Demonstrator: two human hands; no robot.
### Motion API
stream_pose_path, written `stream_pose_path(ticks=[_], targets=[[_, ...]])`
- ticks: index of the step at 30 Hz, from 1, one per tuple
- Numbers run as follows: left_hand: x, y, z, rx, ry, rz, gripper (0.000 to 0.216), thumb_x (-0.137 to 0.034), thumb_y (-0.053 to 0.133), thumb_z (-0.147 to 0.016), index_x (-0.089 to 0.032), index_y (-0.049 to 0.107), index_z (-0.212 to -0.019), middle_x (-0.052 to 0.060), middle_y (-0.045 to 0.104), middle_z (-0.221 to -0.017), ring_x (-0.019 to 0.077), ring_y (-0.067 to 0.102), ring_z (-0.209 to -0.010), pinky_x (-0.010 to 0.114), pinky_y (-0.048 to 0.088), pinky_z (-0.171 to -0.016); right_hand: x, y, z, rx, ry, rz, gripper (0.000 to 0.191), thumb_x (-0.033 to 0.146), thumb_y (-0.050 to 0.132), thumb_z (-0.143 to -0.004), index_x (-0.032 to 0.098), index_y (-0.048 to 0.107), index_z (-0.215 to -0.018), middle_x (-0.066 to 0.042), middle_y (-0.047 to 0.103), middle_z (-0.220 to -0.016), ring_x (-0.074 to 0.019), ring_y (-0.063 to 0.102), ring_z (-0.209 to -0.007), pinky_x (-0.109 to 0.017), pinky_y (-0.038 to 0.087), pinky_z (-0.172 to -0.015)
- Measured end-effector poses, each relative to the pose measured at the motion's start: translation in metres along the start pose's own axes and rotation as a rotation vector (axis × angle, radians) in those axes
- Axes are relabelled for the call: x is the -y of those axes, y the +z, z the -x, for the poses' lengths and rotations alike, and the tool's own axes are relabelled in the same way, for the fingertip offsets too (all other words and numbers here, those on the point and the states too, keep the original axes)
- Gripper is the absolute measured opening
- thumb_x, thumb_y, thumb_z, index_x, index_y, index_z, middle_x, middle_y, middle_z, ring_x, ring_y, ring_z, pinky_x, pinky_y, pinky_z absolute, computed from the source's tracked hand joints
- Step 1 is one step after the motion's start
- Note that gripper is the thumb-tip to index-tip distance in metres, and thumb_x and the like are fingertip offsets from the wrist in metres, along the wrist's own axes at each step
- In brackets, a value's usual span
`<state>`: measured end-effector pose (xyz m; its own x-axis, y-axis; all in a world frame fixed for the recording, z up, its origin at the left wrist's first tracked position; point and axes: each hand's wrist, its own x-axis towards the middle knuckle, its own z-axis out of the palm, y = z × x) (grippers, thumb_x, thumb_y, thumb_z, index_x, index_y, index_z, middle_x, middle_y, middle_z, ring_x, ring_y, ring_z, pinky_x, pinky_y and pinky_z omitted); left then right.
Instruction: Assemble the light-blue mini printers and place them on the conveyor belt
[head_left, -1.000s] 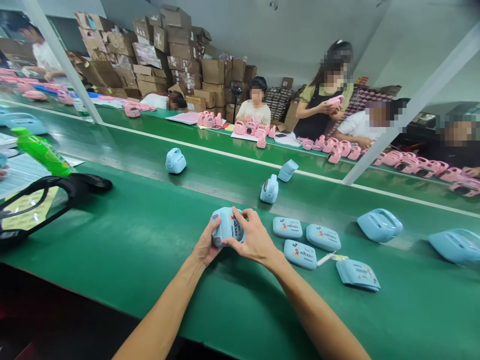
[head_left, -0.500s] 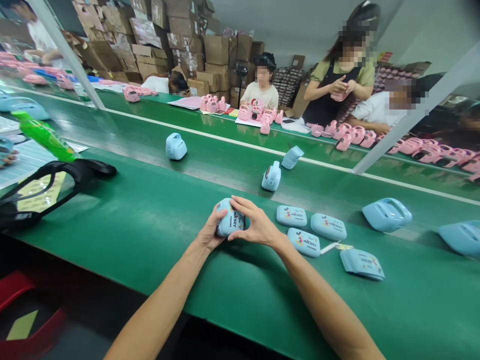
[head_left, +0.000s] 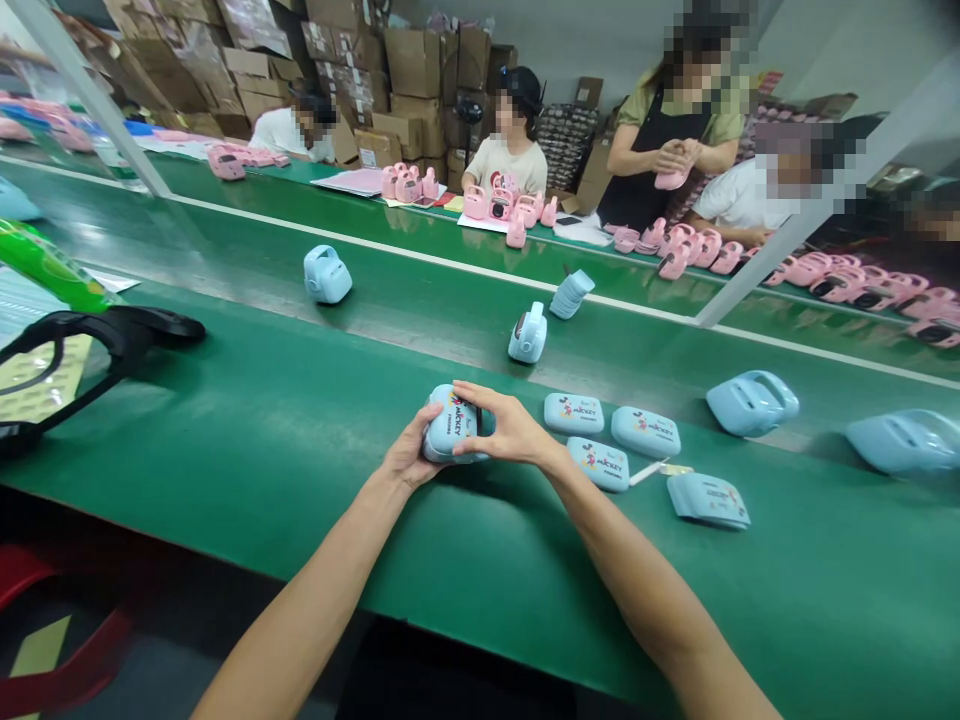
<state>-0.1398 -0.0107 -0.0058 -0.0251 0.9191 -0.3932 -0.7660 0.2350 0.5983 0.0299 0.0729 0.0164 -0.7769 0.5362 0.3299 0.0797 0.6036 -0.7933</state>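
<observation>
Over the green table, I hold a light-blue rounded plastic casing [head_left: 450,425] with a Mickey print on its upper face. My left hand [head_left: 411,445] is closed around its left side, thumb on top. From the right, my right hand [head_left: 511,428] grips it between fingers at the far edge and thumb at the near edge. The casing's underside is hidden. To the right of my hands lie loose Mickey-printed panels [head_left: 598,463], a white pen-like tool [head_left: 649,472] and a stack of similar panels [head_left: 707,500].
Blue handled casings [head_left: 328,275] stand on the conveyor belt [head_left: 420,305] beyond the table. A black strap-like item [head_left: 112,345] and a green bottle [head_left: 49,265] lie at left. Across the belt, several people work among pink casings [head_left: 501,205].
The view has shifted, so most things sit further left and higher. Both hands keep their hold, and the casing's printed face has turned slightly. A person across the belt has raised their head.
</observation>
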Motion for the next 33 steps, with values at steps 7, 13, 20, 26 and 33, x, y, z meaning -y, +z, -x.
stream_pose_path(ticks=[7, 13, 20, 26, 33], targets=[[0.001, 0.000, 0.003, 0.006, 0.217, -0.107, 0.056, -0.031, 0.087, -0.069, -0.025, 0.063, -0.119, 0.005, 0.073, -0.110, 0.0261, 0.070, -0.101, 0.039, 0.059, -0.090, -0.002, 0.011, 0.001, -0.013, -0.183, 0.145, 0.106, 0.056, 0.090, -0.063, 0.027, 0.044, -0.154, -0.018, 0.042, -0.160, -0.0343, 0.041, -0.148, -0.053, 0.035, -0.121], [0.001, 0.002, 0.009, 0.020, 0.281, -0.179, 0.067, -0.031, 0.094, -0.060, -0.025, 0.061, -0.118, 0.004, 0.070, -0.111, 0.0244, 0.067, -0.103, 0.037, 0.056, -0.091, 0.005, 0.000, 0.005, 0.022, -0.162, 0.241, 0.098, 0.049, 0.092, -0.065, 0.029, 0.050, -0.151, -0.017, 0.046, -0.157, -0.0355, 0.044, -0.145, -0.056, 0.038, -0.119], [0.002, 0.010, 0.014, -0.022, 0.273, -0.204, 0.064, -0.027, 0.091, -0.063, -0.025, 0.059, -0.119, 0.002, 0.069, -0.108, 0.0218, 0.067, -0.100, 0.035, 0.056, -0.089, 0.009, 0.000, 0.006, 0.011, -0.140, 0.268, 0.095, 0.043, 0.095, -0.061, 0.028, 0.056, -0.146, -0.018, 0.050, -0.153, -0.0354, 0.049, -0.142, -0.056, 0.042, -0.115], [0.004, 0.008, 0.011, -0.027, 0.305, -0.170, 0.064, -0.024, 0.090, -0.062, -0.025, 0.058, -0.116, 0.001, 0.069, -0.106, 0.0207, 0.067, -0.096, 0.033, 0.056, -0.086, 0.004, 0.009, 0.005, -0.034, -0.118, 0.182, 0.096, 0.041, 0.096, -0.057, 0.030, 0.058, -0.145, -0.013, 0.051, -0.154, -0.0334, 0.049, -0.143, -0.051, 0.040, -0.119], [0.006, 0.004, 0.007, -0.082, 0.313, -0.128, 0.063, -0.025, 0.089, -0.060, -0.025, 0.059, -0.116, 0.001, 0.070, -0.105, 0.0211, 0.067, -0.093, 0.031, 0.056, -0.078, 0.001, 0.018, 0.002, -0.016, -0.092, 0.102, 0.099, 0.045, 0.095, -0.059, 0.030, 0.054, -0.148, -0.012, 0.045, -0.159, -0.0329, 0.039, -0.150, -0.051, 0.032, -0.124]])
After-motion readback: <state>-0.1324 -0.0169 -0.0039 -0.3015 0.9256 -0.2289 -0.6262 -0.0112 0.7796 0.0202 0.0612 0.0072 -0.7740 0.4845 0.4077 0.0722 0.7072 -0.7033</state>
